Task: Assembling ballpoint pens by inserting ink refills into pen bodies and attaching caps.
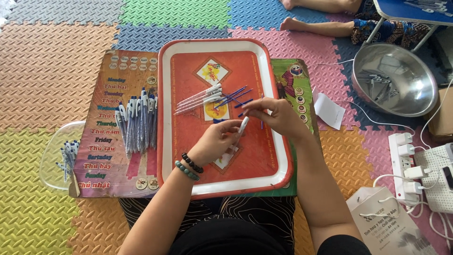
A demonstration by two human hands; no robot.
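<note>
Nearest the head camera, at six o'clock, sit the person's dark-clad lap and two forearms reaching up over a red tray (170,141) with a white rim. On the left wrist are two bead bracelets (189,166), one dark and one green.

Left hand (214,140), just below the tray's centre, has its fingers curled around a white pen barrel (242,126), which tilts up toward one o'clock. Right hand (273,114), at two o'clock from the left hand and close to it, has thumb and forefinger pinched narrow; something thin and blue shows beside them, but whether they grip it cannot be told.

On the tray, at twelve o'clock from the hands, lie more white pen barrels (198,99) in a loose fan, and just beside them at three o'clock a scatter of blue refills (233,97).

At nine o'clock of the tray, a row of assembled pens (138,122) rests on a printed poster (106,146). Farther toward nine o'clock a clear plastic lid (52,156) holds a few small pen parts.

At two o'clock stands a steel bowl (395,78). At four o'clock lies a white power strip (405,165) with plugs, and below it a paper bag (389,222). Another person's bare legs (321,19) show at one o'clock, well apart, on the foam floor mats (37,71).
</note>
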